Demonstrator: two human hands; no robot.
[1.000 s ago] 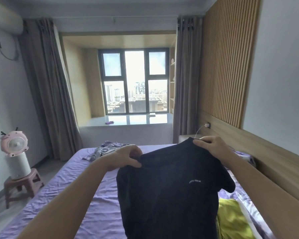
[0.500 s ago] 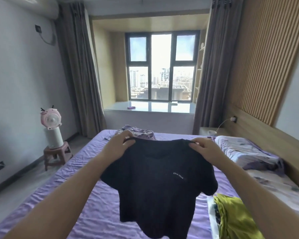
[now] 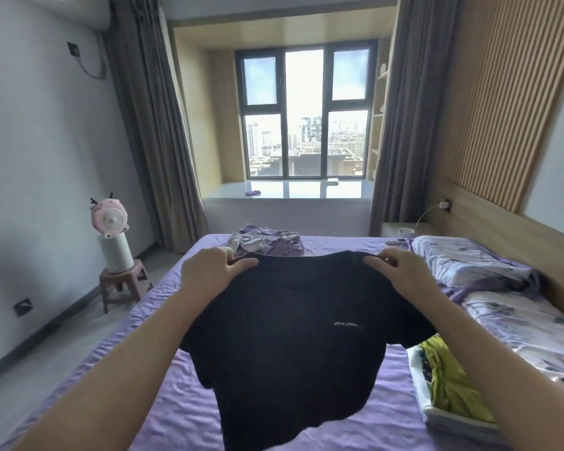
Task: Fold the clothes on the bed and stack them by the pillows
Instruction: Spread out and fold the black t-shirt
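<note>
Holding up a black T-shirt (image 3: 287, 340) over the purple bed (image 3: 163, 415), we pinch one shoulder in our left hand (image 3: 214, 270) and the other in our right hand (image 3: 396, 271). Its hem hangs just above the sheet. Folded clothes (image 3: 446, 382) sit near right beside the pillows (image 3: 469, 265); a rumpled garment (image 3: 267, 242) lies far.

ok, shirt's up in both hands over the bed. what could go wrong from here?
1. The black T-shirt hangs from shoulder pinches by the left hand and right hand; laid down carelessly, its loose hem may crumple.
2. Its right sleeve hangs close to the folded stack, so lowering it there could disturb the yellow-green garment on top.
3. The unfolded purple clothes lie just beyond; spreading the shirt too far forward could overlap them.
</note>
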